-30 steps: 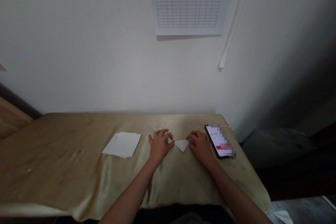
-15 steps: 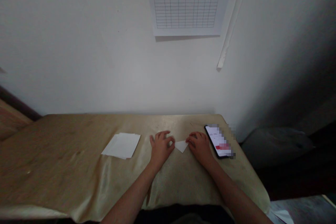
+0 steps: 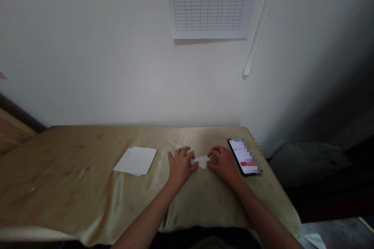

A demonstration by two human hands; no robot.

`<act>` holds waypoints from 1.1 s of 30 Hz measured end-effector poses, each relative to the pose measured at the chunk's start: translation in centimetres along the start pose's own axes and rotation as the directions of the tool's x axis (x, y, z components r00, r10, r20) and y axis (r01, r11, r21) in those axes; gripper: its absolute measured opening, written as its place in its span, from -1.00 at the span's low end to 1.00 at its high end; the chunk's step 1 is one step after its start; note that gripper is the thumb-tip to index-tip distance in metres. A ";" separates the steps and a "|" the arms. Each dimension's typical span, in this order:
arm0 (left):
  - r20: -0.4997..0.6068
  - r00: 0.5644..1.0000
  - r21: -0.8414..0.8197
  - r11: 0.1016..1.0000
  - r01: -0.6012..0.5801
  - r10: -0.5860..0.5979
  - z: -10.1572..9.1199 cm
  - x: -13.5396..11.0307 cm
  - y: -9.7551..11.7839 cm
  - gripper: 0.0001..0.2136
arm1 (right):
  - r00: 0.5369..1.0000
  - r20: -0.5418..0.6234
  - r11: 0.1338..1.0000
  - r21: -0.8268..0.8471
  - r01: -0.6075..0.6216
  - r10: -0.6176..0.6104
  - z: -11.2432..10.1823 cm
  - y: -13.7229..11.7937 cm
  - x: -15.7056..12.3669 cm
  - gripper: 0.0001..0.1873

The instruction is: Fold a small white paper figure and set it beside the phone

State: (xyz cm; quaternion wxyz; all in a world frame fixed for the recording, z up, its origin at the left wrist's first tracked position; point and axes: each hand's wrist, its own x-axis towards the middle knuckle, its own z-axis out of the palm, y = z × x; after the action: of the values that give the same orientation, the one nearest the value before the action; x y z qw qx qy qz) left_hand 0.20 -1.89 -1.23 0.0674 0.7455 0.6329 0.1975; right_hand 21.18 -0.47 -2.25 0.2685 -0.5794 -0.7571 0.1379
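Observation:
A small piece of white paper [image 3: 203, 162], folded to a point towards me, lies on the cloth-covered table between my two hands. My left hand [image 3: 179, 167] is at its left corner, thumb and index finger closed around the edge and the other fingers spread. At the right corner my right hand [image 3: 223, 163] has its thumb and curled index finger on the paper. The fingertips hide both outer corners.
A stack of white paper sheets [image 3: 136, 160] lies to the left on the gold tablecloth [image 3: 78, 179]. Close beside my right hand is a phone [image 3: 242, 157] with a lit screen. Behind the table, a printed chart [image 3: 209, 4] hangs on the wall.
Both thumbs have moved apart from the index fingertips and now rest lower, at the paper's near slanting edges. The paper has stayed almost in place.

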 end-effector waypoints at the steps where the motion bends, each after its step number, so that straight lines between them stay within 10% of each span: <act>1: 0.008 1.000 0.007 1.000 -0.008 0.008 0.0 0.0 0.1 -0.86 | 1.000 0.008 1.000 0.003 0.000 0.000 -0.1 0.0 0.0 -0.77; 18: 0.071 0.997 0.025 1.000 -0.010 0.008 -0.1 -0.3 0.5 -0.52 | 0.997 0.054 0.999 -0.002 0.053 -0.053 -0.5 0.2 -0.5 -0.46; 33: 0.119 0.991 -0.224 0.974 -0.029 0.057 0.2 0.5 -0.2 -0.79 | 0.987 0.053 0.984 0.107 0.143 -0.150 0.2 1.6 0.2 -0.68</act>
State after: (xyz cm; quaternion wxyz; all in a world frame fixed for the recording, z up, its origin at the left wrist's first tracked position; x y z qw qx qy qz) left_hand 0.13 -1.31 -1.39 0.1854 0.7578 0.5851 0.2212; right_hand 22.30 0.19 -3.23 0.2840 -0.5031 -0.7974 0.1741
